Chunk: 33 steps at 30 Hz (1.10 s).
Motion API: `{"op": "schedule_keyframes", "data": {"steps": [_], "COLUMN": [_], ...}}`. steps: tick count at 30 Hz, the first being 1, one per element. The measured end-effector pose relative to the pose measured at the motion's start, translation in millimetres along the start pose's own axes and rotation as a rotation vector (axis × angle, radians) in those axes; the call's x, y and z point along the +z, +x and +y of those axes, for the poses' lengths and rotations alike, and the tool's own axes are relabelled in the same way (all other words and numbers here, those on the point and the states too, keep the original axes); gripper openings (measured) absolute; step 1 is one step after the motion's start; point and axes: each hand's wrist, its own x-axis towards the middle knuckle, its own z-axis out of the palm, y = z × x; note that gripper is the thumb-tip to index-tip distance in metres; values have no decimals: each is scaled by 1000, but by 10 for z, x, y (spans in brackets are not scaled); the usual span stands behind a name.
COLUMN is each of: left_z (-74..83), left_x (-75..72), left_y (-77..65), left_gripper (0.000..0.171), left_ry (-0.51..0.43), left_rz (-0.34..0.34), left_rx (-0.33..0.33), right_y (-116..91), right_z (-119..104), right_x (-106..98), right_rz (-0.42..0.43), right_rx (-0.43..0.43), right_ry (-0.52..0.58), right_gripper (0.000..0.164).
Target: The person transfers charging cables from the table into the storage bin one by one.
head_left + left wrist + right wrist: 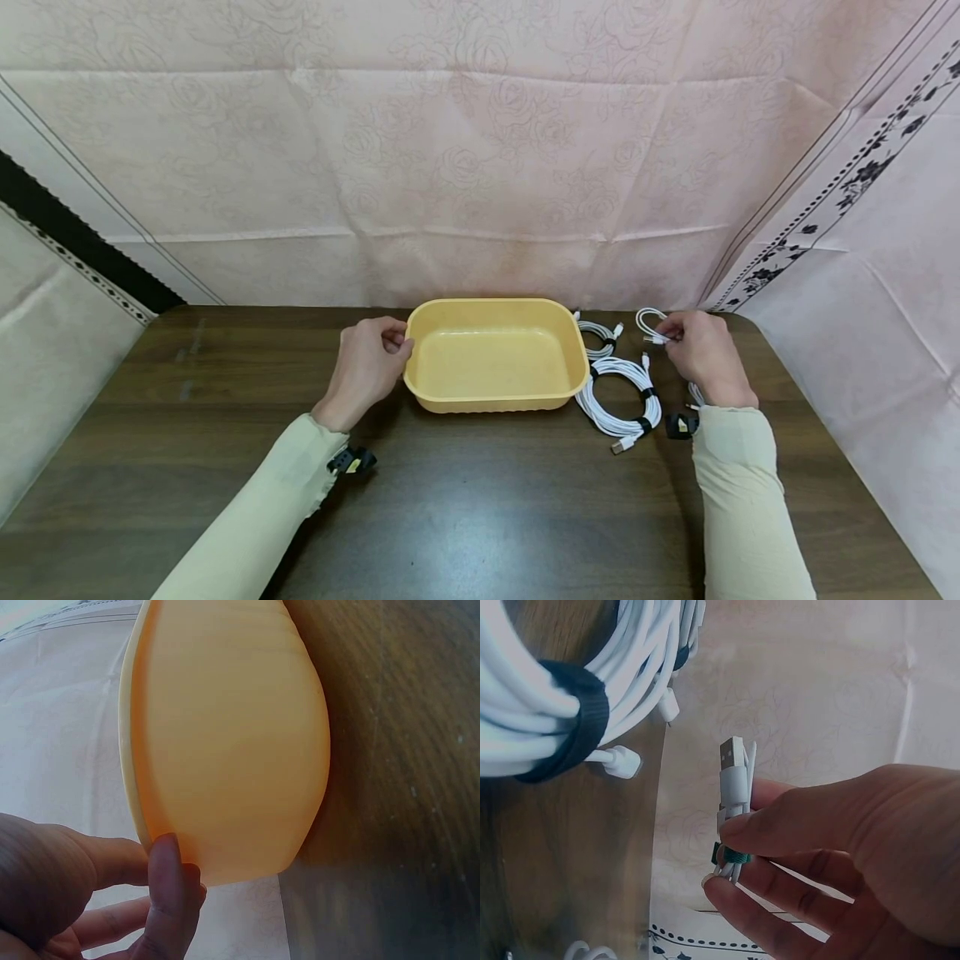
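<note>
A yellow plastic basin stands on the table. At its left end my left hand pinches the rim between thumb and fingers; the left wrist view shows the thumb against the outer wall. To the right of the basin, my right hand holds a small coiled white USB cable between thumb and fingers, near the table's back edge. A green tie binds that cable, and its metal plug points away from the palm. The inside of the basin holds nothing that shows.
A large white cable coil with black ties lies against the basin's right end. Behind it is a smaller white coil. Another white cable is partly hidden under my right wrist. Patterned cloth hangs behind the wooden table.
</note>
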Motion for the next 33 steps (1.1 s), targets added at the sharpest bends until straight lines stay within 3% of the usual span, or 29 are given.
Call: {"op": "schedule_keyframes", "data": {"steps": [33], "left_z": [6], "left_x": [1], "left_y": [-10], "left_gripper": [23], "left_ry": [4], "left_rz": [-1], "left_rx": [-5], "right_y": [2], "right_z": [-115], "right_x": [-14], "right_rz": [47], "right_rx": [-55], "right_ry": [8], "right_gripper": [21]}}
